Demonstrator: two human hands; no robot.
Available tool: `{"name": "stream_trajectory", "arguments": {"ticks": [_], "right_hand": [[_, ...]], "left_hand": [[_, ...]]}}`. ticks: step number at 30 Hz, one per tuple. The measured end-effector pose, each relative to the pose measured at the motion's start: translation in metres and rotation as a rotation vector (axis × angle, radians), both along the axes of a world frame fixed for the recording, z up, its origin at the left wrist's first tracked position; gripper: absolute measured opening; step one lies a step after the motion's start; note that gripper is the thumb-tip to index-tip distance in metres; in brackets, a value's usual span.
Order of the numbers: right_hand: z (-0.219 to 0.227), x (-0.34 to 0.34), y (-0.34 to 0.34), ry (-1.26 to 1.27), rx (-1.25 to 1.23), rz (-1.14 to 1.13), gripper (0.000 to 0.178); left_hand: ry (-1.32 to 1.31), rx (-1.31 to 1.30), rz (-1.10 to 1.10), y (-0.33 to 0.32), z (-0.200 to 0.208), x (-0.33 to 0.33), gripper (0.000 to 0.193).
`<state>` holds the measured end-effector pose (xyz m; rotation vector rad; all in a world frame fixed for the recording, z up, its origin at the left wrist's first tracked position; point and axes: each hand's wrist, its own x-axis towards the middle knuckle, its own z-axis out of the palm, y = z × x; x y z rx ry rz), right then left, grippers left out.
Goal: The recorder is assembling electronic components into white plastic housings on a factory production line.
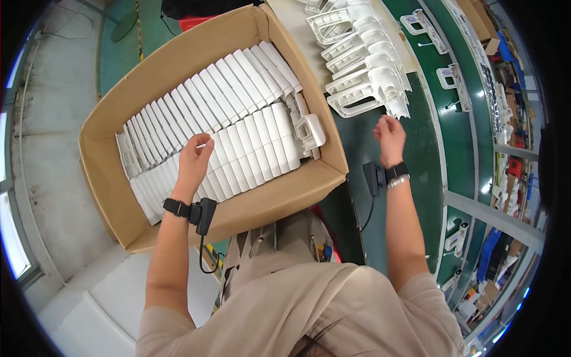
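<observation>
My left hand (194, 157) rests on the rows of white plastic parts (238, 113) packed upright in an open cardboard box (119, 202). Its fingers touch the front row near the middle, and nothing is clearly gripped. My right hand (390, 135) hovers above the green conveyor belt (428, 160), just below a row of white moulded parts (366, 77). Its fingers are loosely curled, and I see nothing in it. Both wrists carry black strapped devices.
One white part (309, 128) lies loose at the box's right end. More white pieces (449, 77) sit farther along the belt. A metal frame (499, 220) runs at the right, with bins beyond. Grey floor is at the left.
</observation>
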<state>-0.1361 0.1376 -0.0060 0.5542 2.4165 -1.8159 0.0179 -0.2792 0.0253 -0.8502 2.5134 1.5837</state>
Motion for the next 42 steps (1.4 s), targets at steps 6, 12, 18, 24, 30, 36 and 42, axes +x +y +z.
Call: {"name": "stream_trajectory", "arguments": {"ticks": [6,12,18,24,30,36,42], "right_hand": [[0.1,0.046,-0.122,0.248,0.344,0.757,0.028],[-0.001,0.002,-0.178,0.174,1.389,1.25,0.018],[0.014,0.017,-0.193,0.008,1.512,1.371,0.019],[0.129,0.052,-0.114,0.214,0.998,1.068,0.022],[0.075,0.115,-0.033,0.131,0.051,0.354,0.028],[-0.023,0.08,-0.004,-0.006,-0.204,0.053,0.018],[-0.048,-0.001,-0.038,-0.307,-0.62,-0.173,0.029]], "left_hand": [[-0.057,-0.001,-0.255,0.001,-0.029,-0.003,0.032],[0.03,0.101,-0.41,0.043,-0.025,-0.022,0.032],[0.085,0.098,-0.333,0.015,-0.011,0.03,0.03],[-0.038,0.055,-0.134,-0.01,0.001,0.081,0.024],[0.013,0.175,-0.286,0.078,0.018,0.023,0.023],[0.1,0.013,-0.557,0.127,0.028,-0.006,0.023],[-0.079,-0.03,-0.485,0.129,0.016,0.003,0.022]]}}
